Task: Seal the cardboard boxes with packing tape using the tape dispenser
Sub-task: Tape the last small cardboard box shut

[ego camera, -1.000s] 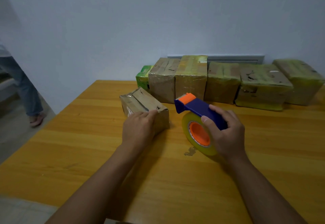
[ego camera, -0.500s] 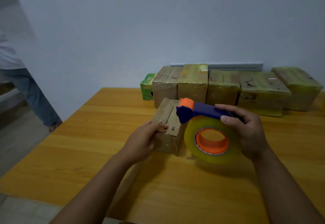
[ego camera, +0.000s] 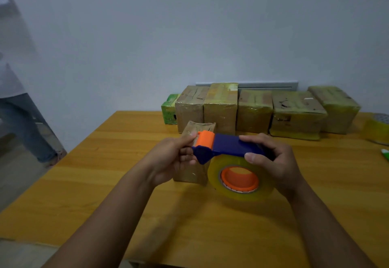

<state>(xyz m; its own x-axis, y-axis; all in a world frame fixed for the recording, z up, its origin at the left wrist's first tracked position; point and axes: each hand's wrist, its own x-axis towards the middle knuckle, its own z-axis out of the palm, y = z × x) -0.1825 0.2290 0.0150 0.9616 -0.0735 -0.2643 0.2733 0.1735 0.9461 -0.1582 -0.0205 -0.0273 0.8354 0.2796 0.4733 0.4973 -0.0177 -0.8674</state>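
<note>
A small cardboard box [ego camera: 195,175] stands on the wooden table [ego camera: 101,183], right behind my hands. My right hand [ego camera: 277,162] grips the blue handle of the tape dispenser [ego camera: 227,145], holding it just above the box's near side. Its yellowish tape roll [ego camera: 237,195] with an orange core hangs below the handle. My left hand [ego camera: 170,158] pinches the dispenser's front end by the orange roller [ego camera: 205,138], thumb on top and fingers underneath. The hands and the dispenser hide much of the box.
Several taped boxes [ego camera: 254,110] line the wall at the back, with a green carton [ego camera: 169,110] at their left end. A spare tape roll [ego camera: 377,129] and a small green-white object [ego camera: 385,154] lie far right. A person's legs [ego camera: 27,124] stand left of the table.
My left hand has let go of the small box and come up to the dispenser's front end. The dispenser has turned level over the box, which now stands end-on to me.
</note>
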